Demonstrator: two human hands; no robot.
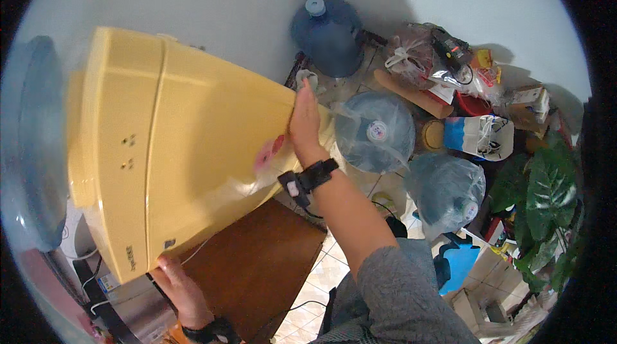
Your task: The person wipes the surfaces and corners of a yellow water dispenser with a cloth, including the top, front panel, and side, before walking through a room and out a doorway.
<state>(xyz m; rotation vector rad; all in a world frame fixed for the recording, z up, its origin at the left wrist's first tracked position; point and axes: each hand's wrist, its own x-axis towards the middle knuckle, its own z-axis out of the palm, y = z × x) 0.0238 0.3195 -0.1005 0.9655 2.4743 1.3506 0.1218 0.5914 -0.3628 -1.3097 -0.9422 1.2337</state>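
A large yellow water dispenser [217,117], with indicator marks and writing, fills the view's left half. A blue water bottle [33,141] stands at its top end. My left hand [181,291], with a black wrist strap, holds the dispenser's lower corner at its fingertips. Against the opposite side lies my right hand [306,124], fingers straight and together, a black device on its wrist. A crumpled whitish cloth [308,79] shows at the right fingertips; the palm is hidden. A pink flower decoration [267,153] is on the front near my right wrist.
A blue water jug [328,38] stands by the wall. Two plastic-wrapped jugs [376,148] [446,194] stand to the right. Beyond are bagged goods [409,50], a box of cables [482,136] and a leafy plant [552,189]. A brown panel [250,267] lies below.
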